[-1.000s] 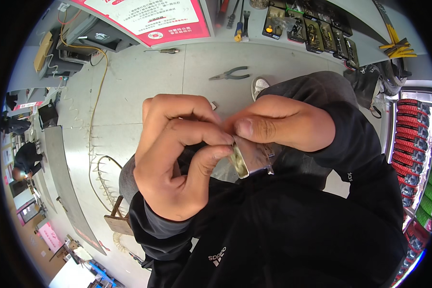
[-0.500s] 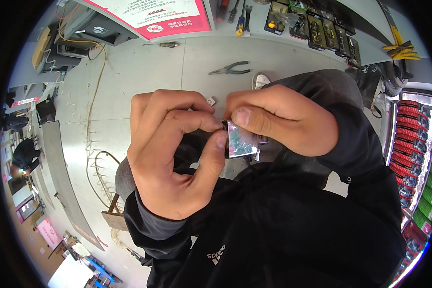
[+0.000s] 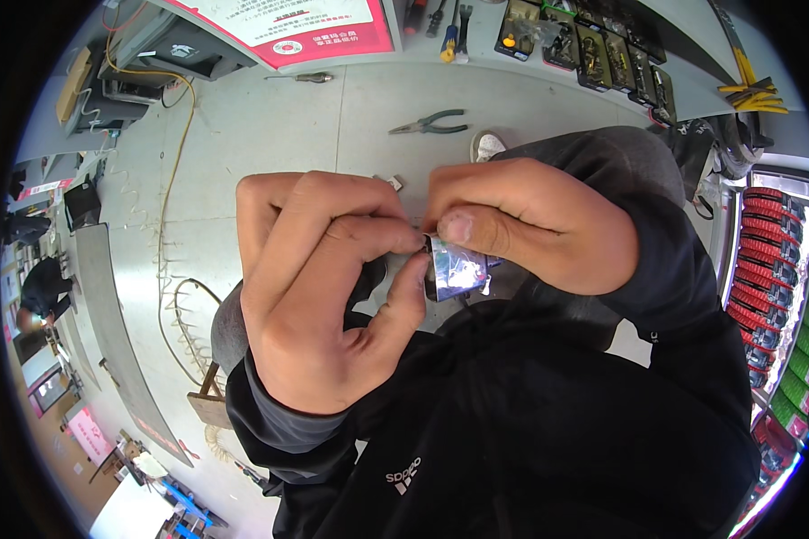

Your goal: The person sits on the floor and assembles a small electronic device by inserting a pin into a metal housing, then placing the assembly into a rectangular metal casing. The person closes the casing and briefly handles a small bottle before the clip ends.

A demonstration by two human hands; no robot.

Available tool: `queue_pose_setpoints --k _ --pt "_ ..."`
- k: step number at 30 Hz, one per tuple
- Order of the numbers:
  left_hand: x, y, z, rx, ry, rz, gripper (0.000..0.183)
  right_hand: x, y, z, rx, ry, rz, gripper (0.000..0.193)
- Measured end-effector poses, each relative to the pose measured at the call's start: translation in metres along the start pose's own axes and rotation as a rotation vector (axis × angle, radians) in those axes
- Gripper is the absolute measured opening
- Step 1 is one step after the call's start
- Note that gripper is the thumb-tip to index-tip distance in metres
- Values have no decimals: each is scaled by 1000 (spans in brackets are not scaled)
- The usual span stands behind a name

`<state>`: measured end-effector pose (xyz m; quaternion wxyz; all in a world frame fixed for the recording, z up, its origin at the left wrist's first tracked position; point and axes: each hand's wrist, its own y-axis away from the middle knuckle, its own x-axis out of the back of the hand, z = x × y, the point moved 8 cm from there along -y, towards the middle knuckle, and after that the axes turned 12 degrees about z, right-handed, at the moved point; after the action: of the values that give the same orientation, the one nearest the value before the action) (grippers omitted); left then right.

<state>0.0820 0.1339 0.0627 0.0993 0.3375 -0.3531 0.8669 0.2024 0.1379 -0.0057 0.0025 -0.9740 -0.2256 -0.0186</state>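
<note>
Between my hands is a small flat rectangular piece with a shiny, reflective face and dark edges; I cannot make out its exact kind. My right hand grips its upper edge, the thumb lying on the shiny face and the fingers curled behind. My left hand pinches at its upper left corner with thumb and forefinger. Whatever sits between those fingertips is too small and hidden to name. A tiny metallic piece lies just beyond my left fingers, lower down.
Pliers and a screwdriver lie on the floor ahead. Small parts bins and hand tools line the far right shelf. A yellow hose runs at left, near a wooden stool. Red coils hang at right. Another person is far left.
The shiny piece has tilted and shifted slightly right, its face now reflecting more brightly. My left hand has turned a little, its thumb and forefinger still at the corner.
</note>
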Motion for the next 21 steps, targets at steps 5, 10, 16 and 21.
queue_pose_setpoints --k 5,10,16,21 --pt "-1 2 -5 84 78 -73 18 -4 2 4 -91 -63 -76 40" --pt "-4 7 -14 246 149 -107 18 -7 2 8 -132 -48 -146 39" --pt "-4 8 -11 249 170 -89 19 -7 1 8 -112 -106 -101 42" --pt "-3 9 -12 241 170 -48 18 -4 0 8 -136 -149 -64 40"
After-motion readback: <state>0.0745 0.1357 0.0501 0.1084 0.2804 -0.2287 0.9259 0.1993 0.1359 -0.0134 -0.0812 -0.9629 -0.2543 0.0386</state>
